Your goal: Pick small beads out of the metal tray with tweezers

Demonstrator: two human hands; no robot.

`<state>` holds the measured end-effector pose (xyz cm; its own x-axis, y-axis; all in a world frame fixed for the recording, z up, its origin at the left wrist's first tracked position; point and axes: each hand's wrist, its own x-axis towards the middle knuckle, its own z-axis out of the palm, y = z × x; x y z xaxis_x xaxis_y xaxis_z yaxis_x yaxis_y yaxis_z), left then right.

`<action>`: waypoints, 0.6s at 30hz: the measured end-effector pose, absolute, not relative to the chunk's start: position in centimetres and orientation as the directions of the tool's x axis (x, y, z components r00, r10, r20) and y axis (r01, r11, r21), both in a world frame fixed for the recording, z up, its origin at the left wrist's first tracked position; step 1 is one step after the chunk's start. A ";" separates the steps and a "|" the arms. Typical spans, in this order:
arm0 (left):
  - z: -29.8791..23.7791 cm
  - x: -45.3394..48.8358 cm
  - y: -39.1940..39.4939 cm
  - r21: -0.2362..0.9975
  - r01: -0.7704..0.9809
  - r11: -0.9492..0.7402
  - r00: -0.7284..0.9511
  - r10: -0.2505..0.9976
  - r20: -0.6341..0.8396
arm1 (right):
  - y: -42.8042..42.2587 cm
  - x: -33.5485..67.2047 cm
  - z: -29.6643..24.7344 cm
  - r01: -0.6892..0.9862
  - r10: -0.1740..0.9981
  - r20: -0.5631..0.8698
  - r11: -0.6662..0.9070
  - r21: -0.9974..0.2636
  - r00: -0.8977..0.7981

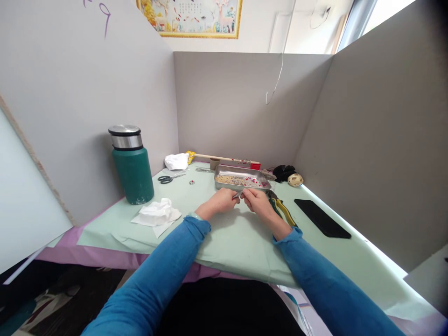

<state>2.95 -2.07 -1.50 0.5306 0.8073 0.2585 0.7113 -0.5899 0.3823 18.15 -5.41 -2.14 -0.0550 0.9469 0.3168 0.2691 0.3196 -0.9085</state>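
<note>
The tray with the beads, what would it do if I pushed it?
The tray would probably slide rather than tip, since it's wide and low. Its shiny metal walls look stiff, so it likely won't bend. The beads might roll around, because they look small and loose.

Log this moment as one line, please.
Left hand: holding small silvery item | right hand: at item's end, grip unclear | ahead: metal tray with beads | beside right hand: pliers | left of tray: scissors
</note>
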 end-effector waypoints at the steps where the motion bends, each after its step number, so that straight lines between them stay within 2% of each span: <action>1: -1.5 2.9 -2.1 0.386 0.707 -0.593 0.530 0.805 0.267 | -5.4 18.2 -2.1 0.265 0.946 0.321 0.323 -0.909 -0.053; 18: -1.5 2.9 -2.3 0.310 0.760 -0.571 0.511 0.820 0.258 | -5.1 18.3 -2.3 0.322 0.952 0.304 0.298 -0.898 -0.034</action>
<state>2.94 -2.32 -1.47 0.5112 0.8199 0.2577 0.7598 -0.5713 0.3103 18.30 -5.10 -2.33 -0.0339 0.9521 0.3039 0.3223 0.2982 -0.8984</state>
